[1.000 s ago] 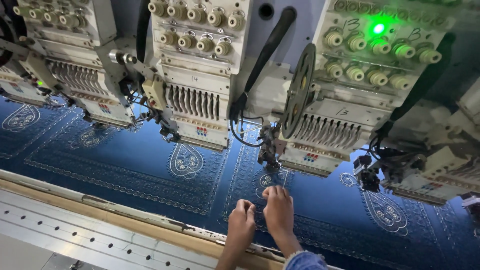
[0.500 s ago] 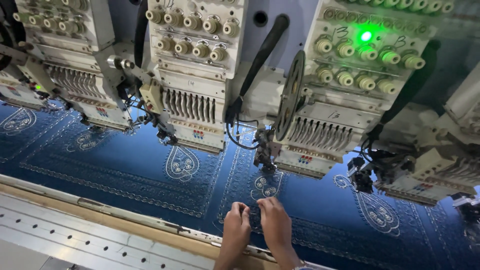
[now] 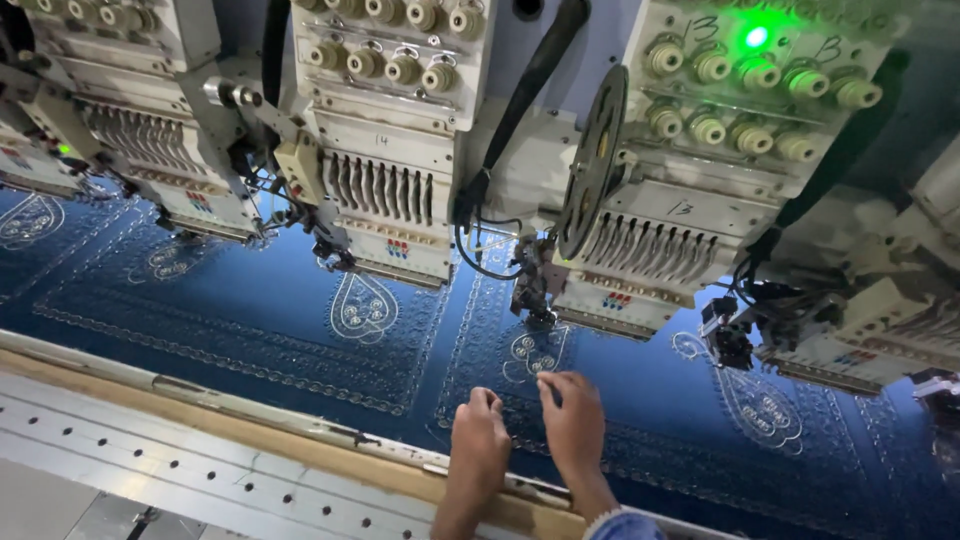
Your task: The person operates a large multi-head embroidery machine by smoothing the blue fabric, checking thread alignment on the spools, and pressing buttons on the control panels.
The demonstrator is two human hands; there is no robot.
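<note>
Two hands, your left hand point(image 3: 478, 440) and right hand point(image 3: 573, 425), rest loosely curled, holding nothing, on the dark blue embroidered fabric point(image 3: 300, 320); the cream embroidery head point(image 3: 640, 250) hangs just beyond, the wooden frame edge point(image 3: 300, 450) beneath your wrists.

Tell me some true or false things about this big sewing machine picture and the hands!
1. Both hands rest on the blue cloth. True: the left hand and right hand lie flat on it, side by side.
2. The cloth is plain. False: it carries pale stitched patterns, like a heart shape.
3. A green light glows on one machine head. True.
4. The hands hold scissors. False: no tool shows in them.
5. Only one machine head is there. False: several stand in a row above the cloth.
</note>
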